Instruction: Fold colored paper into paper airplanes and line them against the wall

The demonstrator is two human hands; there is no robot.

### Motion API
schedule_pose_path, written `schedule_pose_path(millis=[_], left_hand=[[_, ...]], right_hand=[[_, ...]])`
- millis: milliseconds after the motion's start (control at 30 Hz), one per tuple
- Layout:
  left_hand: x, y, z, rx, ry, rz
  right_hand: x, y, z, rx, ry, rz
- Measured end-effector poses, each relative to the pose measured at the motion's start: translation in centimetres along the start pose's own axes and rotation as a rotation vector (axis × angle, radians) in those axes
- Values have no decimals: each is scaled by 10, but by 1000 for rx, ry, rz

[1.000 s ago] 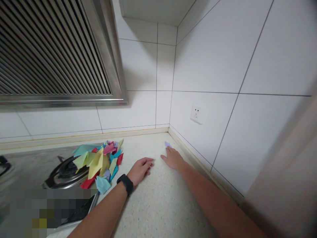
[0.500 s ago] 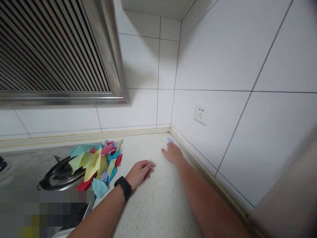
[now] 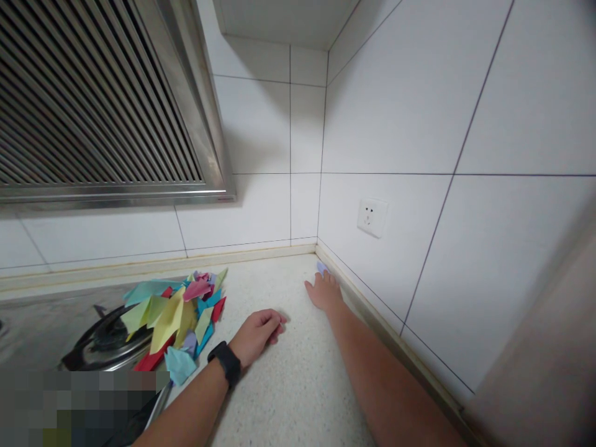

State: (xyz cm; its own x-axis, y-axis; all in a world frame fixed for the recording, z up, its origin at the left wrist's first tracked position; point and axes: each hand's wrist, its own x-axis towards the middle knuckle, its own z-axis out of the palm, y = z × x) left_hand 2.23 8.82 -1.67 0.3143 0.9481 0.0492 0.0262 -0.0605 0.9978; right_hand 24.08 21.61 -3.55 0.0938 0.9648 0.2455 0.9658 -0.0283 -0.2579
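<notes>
well, purple paper (image 3: 321, 267) (small) lies at the right hand (image 3: 326, 291).

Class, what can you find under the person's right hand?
A light purple paper shows just beyond the fingers of the right hand. Any part of it under them is covered, as is whatever lies beneath the palm.

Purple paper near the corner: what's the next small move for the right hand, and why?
Probably have the right hand bring its thumb in to pinch the purple paper: its fingers are at the paper's near edge, but the thumb is spread aside, so no grip shows.
</notes>
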Motion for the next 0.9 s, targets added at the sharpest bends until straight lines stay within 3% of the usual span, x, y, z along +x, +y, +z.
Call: schedule_pose_path(millis=[900], left_hand=[[2,-7,-3,51,-27,1]], right_hand=[[-2,-1,-3,-73,-24,0]])
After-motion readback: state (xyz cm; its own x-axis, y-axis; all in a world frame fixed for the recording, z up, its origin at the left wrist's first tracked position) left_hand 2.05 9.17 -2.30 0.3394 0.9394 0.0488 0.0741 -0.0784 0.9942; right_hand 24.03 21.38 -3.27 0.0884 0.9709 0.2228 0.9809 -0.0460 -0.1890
